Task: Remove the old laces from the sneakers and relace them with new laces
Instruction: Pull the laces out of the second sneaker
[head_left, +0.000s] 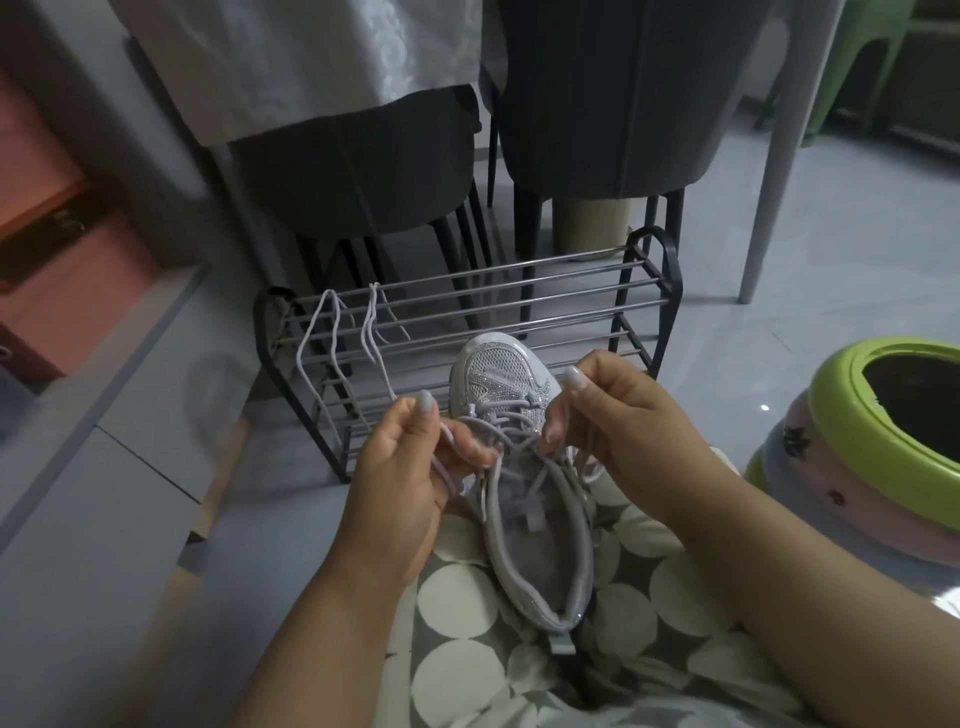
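Note:
A grey sneaker (524, 525) with a sparkly mesh toe lies on my lap, toe pointing away from me. A light grey lace (493, 415) crosses its front eyelets. My left hand (410, 473) pinches one lace end at the shoe's left side. My right hand (618, 415) pinches the other end at the right side, with the lace looping under its fingers. Two loose pale laces (332, 343) hang over the left bars of the shoe rack behind the shoe.
A low black metal shoe rack (519, 291) stands right in front of my knees. Dark chairs (602, 104) and a cloth-covered table sit behind it. A green and pink stool (857, 431) is at my right, a grey cabinet (104, 467) at my left.

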